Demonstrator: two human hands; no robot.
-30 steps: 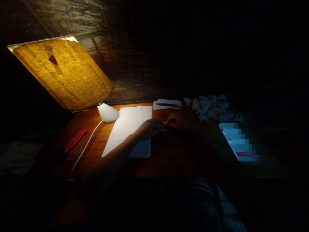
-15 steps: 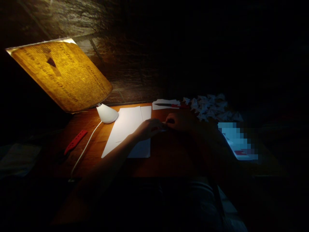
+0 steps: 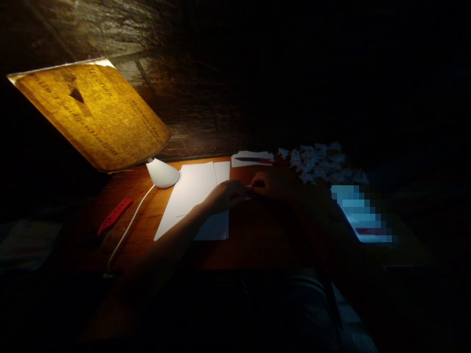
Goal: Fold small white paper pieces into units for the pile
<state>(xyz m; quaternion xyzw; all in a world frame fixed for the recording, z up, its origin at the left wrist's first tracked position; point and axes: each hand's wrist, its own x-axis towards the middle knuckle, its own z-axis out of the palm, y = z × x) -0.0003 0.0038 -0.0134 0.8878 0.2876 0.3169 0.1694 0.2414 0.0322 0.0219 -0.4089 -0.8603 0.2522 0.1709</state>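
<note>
My left hand (image 3: 227,193) reaches over the right edge of a stack of white paper sheets (image 3: 195,186), its fingers closed on a small piece of white paper (image 3: 248,192). From the right, my right hand (image 3: 270,184) meets it, with thumb and fingers pinched on the same paper. Only a little of that paper shows between the fingertips, and its shape is mostly hidden. Behind the hands, a knife with a dark blade and red handle (image 3: 253,160) lies on smaller white sheets (image 3: 241,155).
A lit lamp with a printed shade (image 3: 99,113) and white base (image 3: 163,174) stands at left, its cord (image 3: 129,225) crossing the wooden table (image 3: 257,240). A red knife-like tool (image 3: 115,215) lies nearby. Several folded paper pieces (image 3: 312,162) and a glowing screen (image 3: 362,215) are at right.
Both hands stay in nearly the same place, still closed on the small paper. The view has shifted very slightly; the things on the table have not moved.
</note>
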